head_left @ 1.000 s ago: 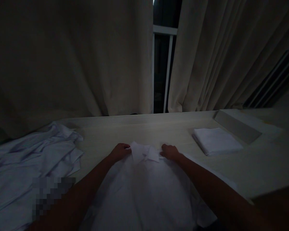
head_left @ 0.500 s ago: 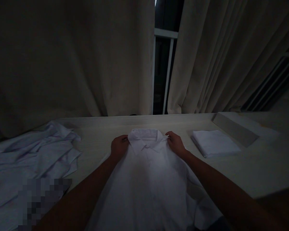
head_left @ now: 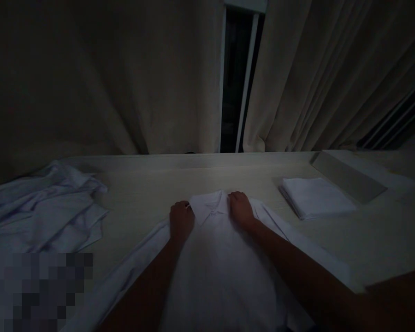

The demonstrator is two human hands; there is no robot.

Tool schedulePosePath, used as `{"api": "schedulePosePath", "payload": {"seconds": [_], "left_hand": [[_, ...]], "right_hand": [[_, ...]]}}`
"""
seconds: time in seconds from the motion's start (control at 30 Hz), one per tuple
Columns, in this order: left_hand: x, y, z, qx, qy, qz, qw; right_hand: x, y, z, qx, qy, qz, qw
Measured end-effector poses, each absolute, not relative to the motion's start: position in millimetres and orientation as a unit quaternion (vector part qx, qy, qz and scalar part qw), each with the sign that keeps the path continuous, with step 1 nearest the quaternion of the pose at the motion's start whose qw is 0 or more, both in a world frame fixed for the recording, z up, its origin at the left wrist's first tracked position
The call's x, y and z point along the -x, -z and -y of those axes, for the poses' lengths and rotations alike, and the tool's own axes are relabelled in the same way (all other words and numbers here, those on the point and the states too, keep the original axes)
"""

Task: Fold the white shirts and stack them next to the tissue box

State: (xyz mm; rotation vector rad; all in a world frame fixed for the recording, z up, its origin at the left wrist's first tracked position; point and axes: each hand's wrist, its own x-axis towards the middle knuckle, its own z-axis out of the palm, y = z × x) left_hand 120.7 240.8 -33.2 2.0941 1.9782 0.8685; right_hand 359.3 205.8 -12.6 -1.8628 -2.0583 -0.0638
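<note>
White shirt (head_left: 214, 258) lies flat at lower centre of frame, long axis running collar-up toward centre, hem off bottom edge; left hand (head_left: 181, 220) and right hand (head_left: 241, 210) apart, palms pressed flat either side of collar (head_left: 209, 205); both equally near.

You have a pale wooden table (head_left: 159, 184) before you. On it lie a spread shirt (head_left: 214, 258) in the middle, a crumpled heap of shirts (head_left: 44, 207) at left, and a folded cloth (head_left: 316, 197) beside a flat box (head_left: 349, 175) at right.
</note>
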Motion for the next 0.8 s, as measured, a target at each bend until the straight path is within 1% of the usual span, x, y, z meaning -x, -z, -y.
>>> {"api": "schedulePosePath", "payload": {"seconds": [0.17, 0.27, 0.33, 0.47, 0.6, 0.7, 0.8], "left_hand": [[-122.3, 31.6, -246.2, -0.686, -0.309, -0.655, 0.065], [-123.8, 32.7, -251.5, -0.679, -0.318, -0.655, 0.097], [-123.0, 34.6, -256.2, -0.668, -0.331, -0.655, 0.125], [-118.5, 39.2, -267.5, -0.658, -0.366, -0.634, 0.177], [-117.2, 42.4, -278.2, -0.657, -0.400, -0.603, 0.209], [-118.8, 43.9, -283.2, -0.672, -0.407, -0.584, 0.205], [-120.4, 43.6, -286.0, -0.697, -0.390, -0.572, 0.185]], "right_hand": [[-339.5, 35.1, -195.7, 0.678, 0.004, 0.705, 0.206], [-344.1, 32.8, -200.0, 0.689, -0.018, 0.696, 0.201], [-349.4, 26.9, -212.0, 0.707, -0.036, 0.673, 0.214], [-353.0, 24.0, -248.4, 0.715, -0.047, 0.632, 0.294], [-350.7, 44.6, -272.4, 0.686, -0.075, 0.636, 0.343], [-354.1, 59.6, -276.3, 0.660, -0.088, 0.619, 0.416], [-358.1, 61.7, -275.7, 0.629, -0.140, 0.602, 0.472]]}}
